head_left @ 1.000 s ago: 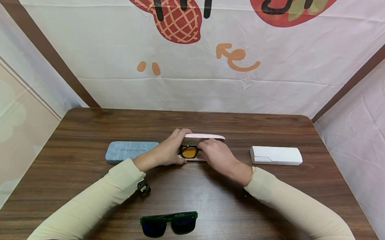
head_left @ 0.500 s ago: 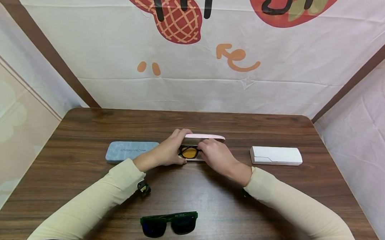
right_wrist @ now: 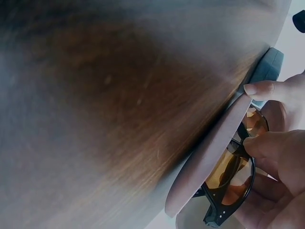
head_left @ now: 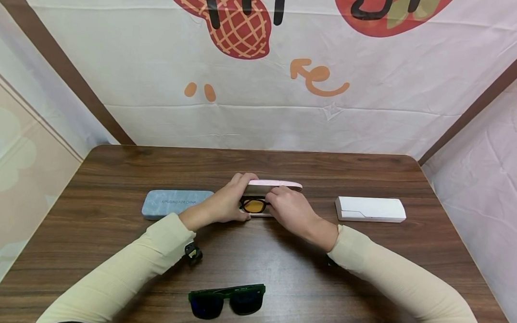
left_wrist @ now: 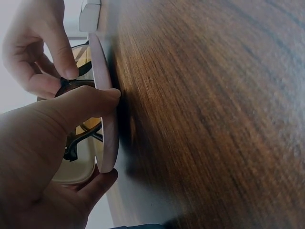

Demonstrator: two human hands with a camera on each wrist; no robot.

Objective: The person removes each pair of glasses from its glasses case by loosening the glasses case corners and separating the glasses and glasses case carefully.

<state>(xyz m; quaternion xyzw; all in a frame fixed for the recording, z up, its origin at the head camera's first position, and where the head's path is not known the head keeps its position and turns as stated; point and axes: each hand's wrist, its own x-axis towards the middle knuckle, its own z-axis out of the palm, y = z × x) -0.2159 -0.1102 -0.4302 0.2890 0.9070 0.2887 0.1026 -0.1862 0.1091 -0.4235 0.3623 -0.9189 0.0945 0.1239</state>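
Observation:
My left hand [head_left: 227, 201] grips the left end of a pale pink glasses case [head_left: 279, 183], whose lid stands raised at the back. In the left wrist view, the thumb lies over the lid [left_wrist: 110, 138] and a finger reaches the case's end. My right hand [head_left: 295, 212] pinches black-framed glasses [head_left: 254, 206] with amber lenses at the bridge. Seen from the right wrist, the glasses [right_wrist: 238, 183] sit tilted in the case opening, close against the lid [right_wrist: 209, 157]. The right fingers hide part of the frame and the case's right side.
A blue glasses case [head_left: 165, 203] lies left of the left hand, and a white one [head_left: 371, 210] lies to the right. Green-framed sunglasses [head_left: 227, 300] with dark lenses rest near the front of the wooden table [head_left: 304, 298]. A printed white cloth [head_left: 260, 123] hangs behind.
The amber glasses have tipped slightly, their visible lens looking flatter in the case. Both hands keep nearly the same place and hold.

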